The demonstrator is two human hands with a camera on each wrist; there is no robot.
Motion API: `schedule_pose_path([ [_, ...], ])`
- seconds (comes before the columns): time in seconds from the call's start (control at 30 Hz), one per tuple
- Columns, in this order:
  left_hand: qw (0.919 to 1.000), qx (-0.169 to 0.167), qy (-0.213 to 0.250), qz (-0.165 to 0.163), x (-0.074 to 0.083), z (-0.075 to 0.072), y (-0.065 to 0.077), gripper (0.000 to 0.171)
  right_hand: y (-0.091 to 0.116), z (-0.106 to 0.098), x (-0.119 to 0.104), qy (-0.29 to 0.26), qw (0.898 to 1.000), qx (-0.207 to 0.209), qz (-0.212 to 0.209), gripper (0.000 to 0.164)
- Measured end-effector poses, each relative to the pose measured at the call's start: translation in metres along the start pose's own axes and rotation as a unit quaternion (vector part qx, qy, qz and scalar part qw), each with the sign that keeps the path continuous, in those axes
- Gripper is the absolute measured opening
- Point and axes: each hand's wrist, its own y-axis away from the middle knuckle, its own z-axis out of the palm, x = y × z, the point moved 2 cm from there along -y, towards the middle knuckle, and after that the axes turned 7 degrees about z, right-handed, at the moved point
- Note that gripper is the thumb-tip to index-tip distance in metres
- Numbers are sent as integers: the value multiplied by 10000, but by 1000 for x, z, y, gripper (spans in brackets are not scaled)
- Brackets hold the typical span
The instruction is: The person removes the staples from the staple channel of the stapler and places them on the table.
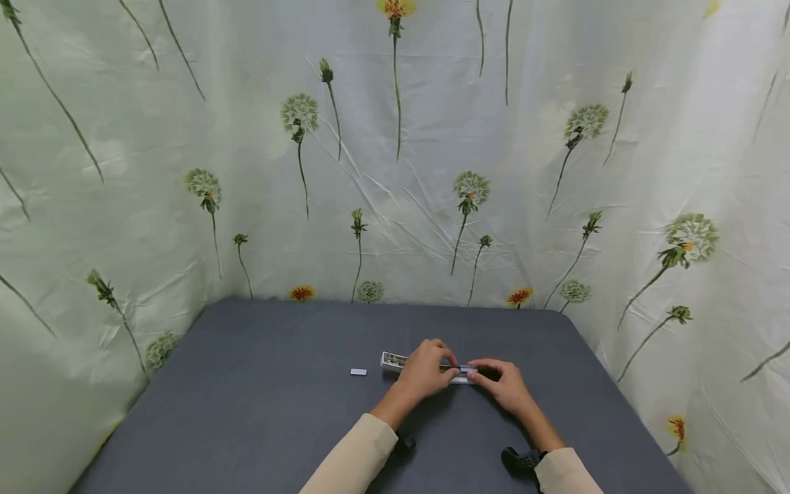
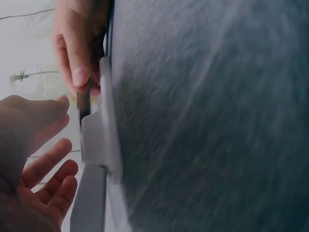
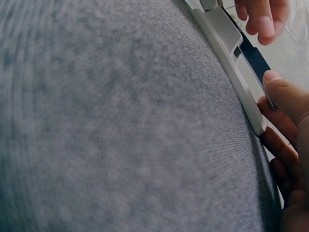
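A white stapler [image 1: 392, 363] lies on the grey table, its top cover swung back to the left and its long base [image 3: 231, 77] flat on the cloth. Along the base runs a dark metal staple channel [image 3: 255, 60]. My right hand [image 1: 507, 387] pinches the end of this channel between thumb [image 3: 280, 89] and forefinger, with other fingers beside the base's tip. Over the stapler's middle is my left hand [image 1: 426, 370], its fingers [image 2: 53, 169] loosely bent and apart, holding nothing. The left hand hides part of the stapler in the head view.
A small pale rectangular piece [image 1: 358, 372] lies on the grey table [image 1: 278, 412] left of the stapler. Behind the table hangs a pale curtain [image 1: 407, 171] printed with dandelions. A dark band [image 1: 523, 461] circles the right wrist.
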Motion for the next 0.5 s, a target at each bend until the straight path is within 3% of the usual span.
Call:
schedule_pose_path([
  [0.23,9996,-150,-110,-191,1,7,4,14,0,2,-2,-41,10000,-53,9,28],
  [0.5,9986,113,-487,-197,8,11,5,13,-1,1,-1,83,9999,16,96,29],
])
